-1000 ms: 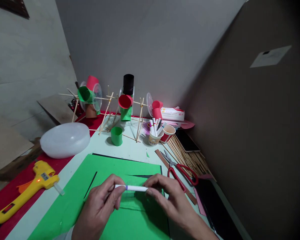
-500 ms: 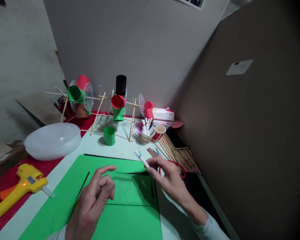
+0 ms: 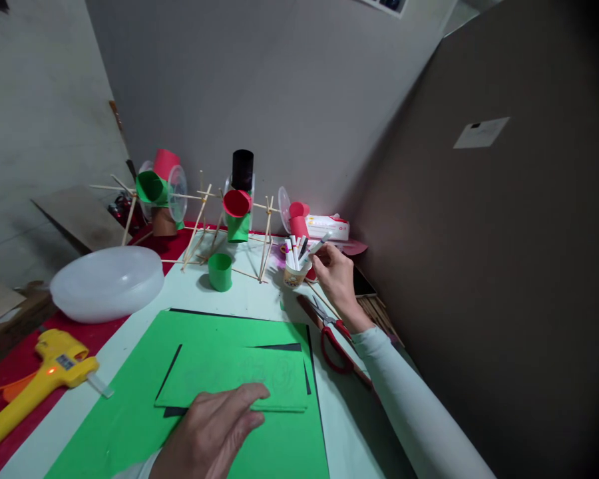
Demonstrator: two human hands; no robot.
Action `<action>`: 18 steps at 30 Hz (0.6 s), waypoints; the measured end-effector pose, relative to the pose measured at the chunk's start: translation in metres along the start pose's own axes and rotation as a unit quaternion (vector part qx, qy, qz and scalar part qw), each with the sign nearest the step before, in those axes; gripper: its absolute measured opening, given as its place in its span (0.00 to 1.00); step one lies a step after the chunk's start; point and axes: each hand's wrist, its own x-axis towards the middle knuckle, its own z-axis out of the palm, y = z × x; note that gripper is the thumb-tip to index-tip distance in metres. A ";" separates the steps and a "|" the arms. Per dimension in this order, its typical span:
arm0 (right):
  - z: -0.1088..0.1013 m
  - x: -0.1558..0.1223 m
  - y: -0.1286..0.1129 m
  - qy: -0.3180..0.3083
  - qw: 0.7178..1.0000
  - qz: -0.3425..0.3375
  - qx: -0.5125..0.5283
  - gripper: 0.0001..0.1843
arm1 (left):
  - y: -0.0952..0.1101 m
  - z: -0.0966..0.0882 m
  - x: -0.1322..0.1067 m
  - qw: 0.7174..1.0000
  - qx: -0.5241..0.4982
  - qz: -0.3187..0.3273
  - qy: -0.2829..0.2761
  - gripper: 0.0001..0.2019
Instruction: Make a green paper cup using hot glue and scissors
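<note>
My right hand [image 3: 335, 276] reaches to a small paper cup [image 3: 293, 276] of white markers, its fingers pinching a white marker [image 3: 323, 243] that slants over the rim. My left hand [image 3: 219, 426], palm down, has its index finger and thumb stretched out and apart, holding nothing. It hovers at or rests on the near edge of a green rectangular piece [image 3: 219, 372]; contact is unclear. Faint line marks show on that piece. Beneath it lies a larger green sheet [image 3: 114, 399], with black strips showing at the edges. Red-handled scissors [image 3: 335, 349] lie right of the sheet, below my right forearm.
A yellow glue gun [image 3: 54, 366] with a lit orange light lies left. Behind it sits a whitish translucent balloon-like object [image 3: 107, 283]. At the back stands a stick frame [image 3: 267, 239] bearing coloured paper tubes [image 3: 242, 169]; a green tube [image 3: 220, 273] stands before it.
My right hand has moved up and away with the marker, from above the green sheet to the cup. My left hand has lowered to the green piece's near edge. The scissors are now uncovered.
</note>
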 end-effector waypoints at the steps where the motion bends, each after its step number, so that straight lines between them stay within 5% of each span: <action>1: 0.003 0.001 0.005 -0.006 1.000 0.001 -0.009 0.09 | 0.001 0.000 0.001 1.000 0.006 0.006 -0.006 0.13; 9: 0.008 -0.001 0.016 -0.021 0.999 0.002 -0.029 0.12 | 0.010 -0.005 0.009 0.999 0.021 0.007 -0.044 0.10; 13: -0.006 -0.016 0.005 -0.005 1.000 0.005 0.008 0.13 | 0.014 -0.006 0.009 0.990 0.021 0.002 -0.138 0.10; 18: -0.032 -0.055 -0.028 -0.051 0.996 0.022 0.075 0.06 | 0.017 -0.005 0.004 0.959 0.030 0.076 -0.271 0.14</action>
